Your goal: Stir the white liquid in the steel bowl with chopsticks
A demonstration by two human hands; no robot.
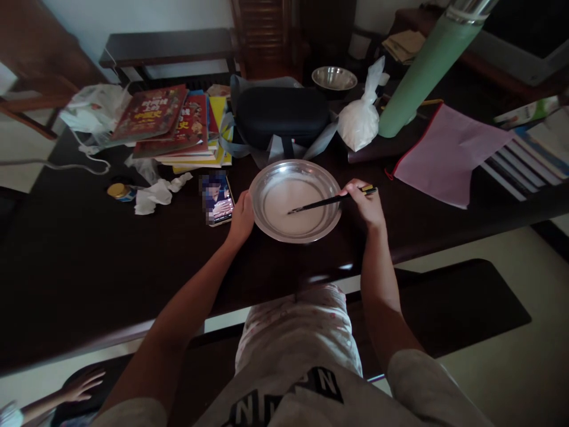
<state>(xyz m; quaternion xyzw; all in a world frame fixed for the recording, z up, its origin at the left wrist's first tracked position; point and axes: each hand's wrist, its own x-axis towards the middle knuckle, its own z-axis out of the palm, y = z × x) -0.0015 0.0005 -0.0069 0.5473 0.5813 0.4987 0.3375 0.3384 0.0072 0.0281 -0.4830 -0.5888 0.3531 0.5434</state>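
A shallow steel bowl (329,224) holding a thin white liquid sits on the dark table (111,255) in front of me. My left hand (240,218) rests against the bowl's left rim. My right hand (365,203) grips a pair of dark chopsticks (317,204) at the bowl's right rim. Their tips dip into the white liquid near the bowl's middle.
A phone (217,198) lies left of the bowl, with crumpled tissue (156,193) and a small jar (119,191) beyond. Books (171,121), a dark case (280,112), a tied white bag (362,118), a green flask (422,71) and a pink folder (444,154) crowd the back. Another person's hand (82,385) shows bottom left.
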